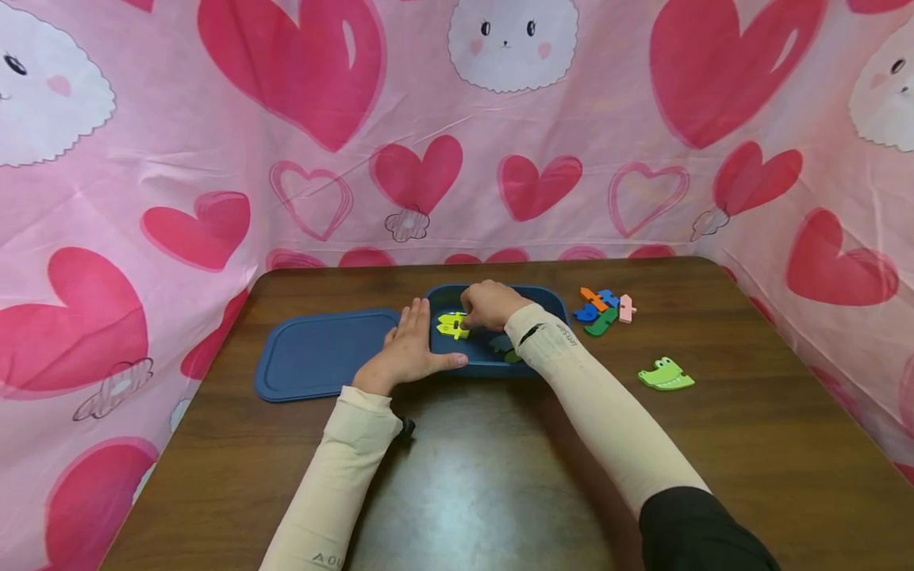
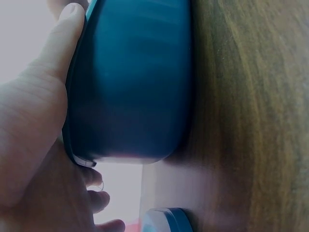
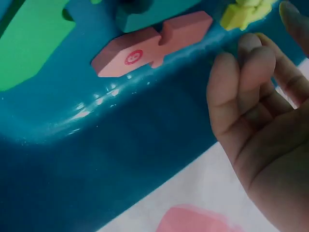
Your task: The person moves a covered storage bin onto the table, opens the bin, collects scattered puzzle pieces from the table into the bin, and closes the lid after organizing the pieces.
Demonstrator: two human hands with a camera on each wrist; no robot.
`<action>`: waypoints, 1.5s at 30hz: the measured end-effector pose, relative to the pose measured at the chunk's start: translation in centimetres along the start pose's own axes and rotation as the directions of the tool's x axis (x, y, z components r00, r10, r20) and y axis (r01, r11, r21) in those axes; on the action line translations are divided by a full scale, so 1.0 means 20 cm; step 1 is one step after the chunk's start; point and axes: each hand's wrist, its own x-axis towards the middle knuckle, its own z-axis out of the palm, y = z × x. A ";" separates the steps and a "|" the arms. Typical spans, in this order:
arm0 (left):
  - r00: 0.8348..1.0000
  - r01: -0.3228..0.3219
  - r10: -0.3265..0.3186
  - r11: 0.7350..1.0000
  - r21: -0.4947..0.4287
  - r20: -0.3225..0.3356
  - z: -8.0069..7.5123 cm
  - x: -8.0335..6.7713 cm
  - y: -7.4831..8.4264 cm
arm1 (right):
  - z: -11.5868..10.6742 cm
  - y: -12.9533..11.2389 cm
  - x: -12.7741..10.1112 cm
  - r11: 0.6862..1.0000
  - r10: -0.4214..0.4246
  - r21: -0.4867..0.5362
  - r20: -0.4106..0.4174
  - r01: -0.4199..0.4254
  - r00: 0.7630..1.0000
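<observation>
My left hand [image 1: 407,353] rests on the left front corner of a blue plastic box [image 1: 524,370], its fingers straight along the left side and the thumb along the front rim. In the left wrist view the box's outer wall [image 2: 130,82] fills the middle. My right hand [image 1: 493,305] reaches into the box, with thumb and index finger pinching the end of a yellow puzzle piece [image 1: 453,326]. The right wrist view shows this yellow piece [image 3: 246,14] by the fingertips. A pink piece [image 3: 152,44] and a green piece [image 3: 36,41] lie on the box floor.
A blue lid [image 1: 321,353] lies flat left of the box. Right of it are several small pieces: orange [image 1: 593,299], blue [image 1: 585,313], green [image 1: 602,322] and pink [image 1: 626,308]. A green crocodile-head piece [image 1: 666,374] lies nearer on the wooden table [image 1: 457,476].
</observation>
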 end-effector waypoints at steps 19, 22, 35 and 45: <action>1.000 0.016 -0.016 1.000 0.004 -0.012 0.01 0.00 -0.03 | -0.21 0.32 -0.39 0.978 0.065 0.207 -0.379 0.017 0.923; 1.000 0.007 -0.007 1.000 -0.004 -0.008 0.01 0.00 -0.03 | -0.18 0.49 -0.48 0.975 0.110 0.223 -0.405 -0.018 0.908; 1.000 0.017 -0.017 1.000 -0.005 -0.007 0.00 -0.02 -0.03 | -0.03 1.11 -0.73 0.929 0.353 0.221 -0.289 -0.297 0.890; 1.000 -0.008 0.008 1.000 -0.013 0.001 0.02 0.00 0.00 | 0.01 1.21 -0.75 0.920 0.387 0.172 -0.280 -0.351 0.879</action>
